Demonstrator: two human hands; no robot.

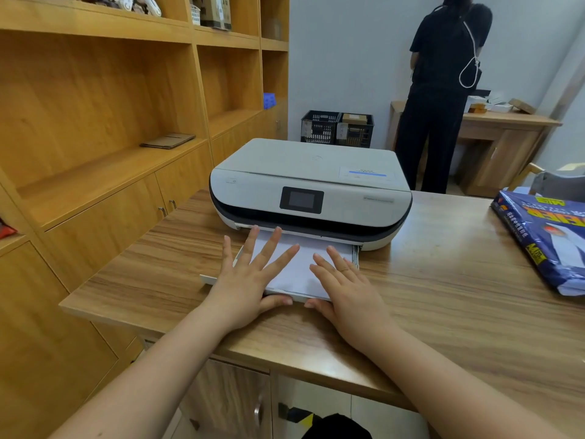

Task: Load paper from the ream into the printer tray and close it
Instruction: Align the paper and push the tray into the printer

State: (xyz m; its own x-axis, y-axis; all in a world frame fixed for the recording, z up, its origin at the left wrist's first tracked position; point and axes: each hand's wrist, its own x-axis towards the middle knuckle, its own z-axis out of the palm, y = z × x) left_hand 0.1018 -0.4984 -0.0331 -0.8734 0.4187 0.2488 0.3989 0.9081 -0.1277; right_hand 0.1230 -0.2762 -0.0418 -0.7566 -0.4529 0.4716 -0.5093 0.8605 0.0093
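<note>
A white printer [311,188] with a small dark screen stands on the wooden table [443,296]. Its paper tray [209,279] is pulled out toward me, and a stack of white paper [297,267] lies in it. My left hand [250,277] lies flat on the left part of the stack, fingers spread, thumb against the tray's front edge. My right hand [345,286] lies flat on the right part, thumb also at the front edge. The blue-wrapped ream [544,239] lies at the table's right edge, its near end open.
Wooden shelving [95,122] with cabinets runs along the left. Black crates [337,128] sit on the floor behind the printer. A person in black [443,90] stands with their back to me at a desk [506,134] by the far wall.
</note>
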